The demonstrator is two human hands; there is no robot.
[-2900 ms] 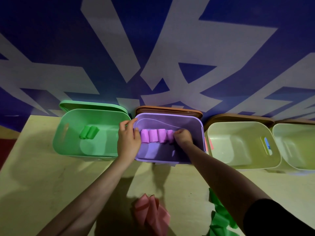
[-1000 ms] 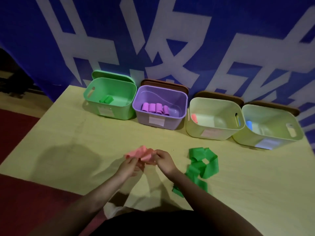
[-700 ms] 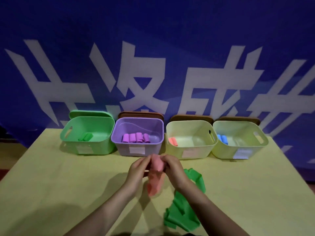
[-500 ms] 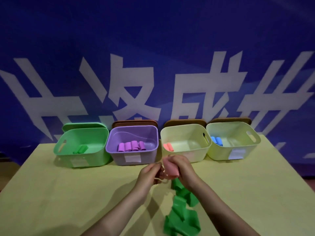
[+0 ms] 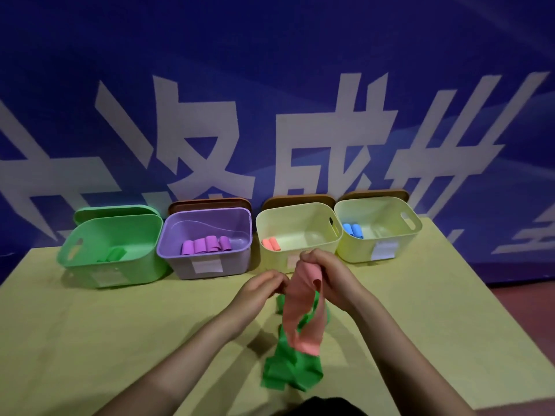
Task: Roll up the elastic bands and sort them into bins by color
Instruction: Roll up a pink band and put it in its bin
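A salmon-pink elastic band (image 5: 301, 310) hangs as an open loop above the table. My right hand (image 5: 329, 276) pinches its top end, and my left hand (image 5: 264, 286) pinches its left edge just below. A green band (image 5: 289, 370) lies crumpled on the table under the pink one. Four bins stand in a row at the back: a green bin (image 5: 90, 265) with a green roll, a purple bin (image 5: 240, 259) with several purple rolls, a cream bin (image 5: 300, 211) with pink rolls (image 5: 271, 244), and a second cream bin (image 5: 399, 247) with blue rolls (image 5: 353, 230).
The yellow-green table (image 5: 120, 340) ends at a blue banner (image 5: 270, 100) with white characters. Lids stand behind the bins. The table's right edge drops to a reddish floor (image 5: 528, 325).
Both hands left the purple bin, picked the pink band off the table and lifted it. Since half a second ago the bunched band has dropped open into a long loop.
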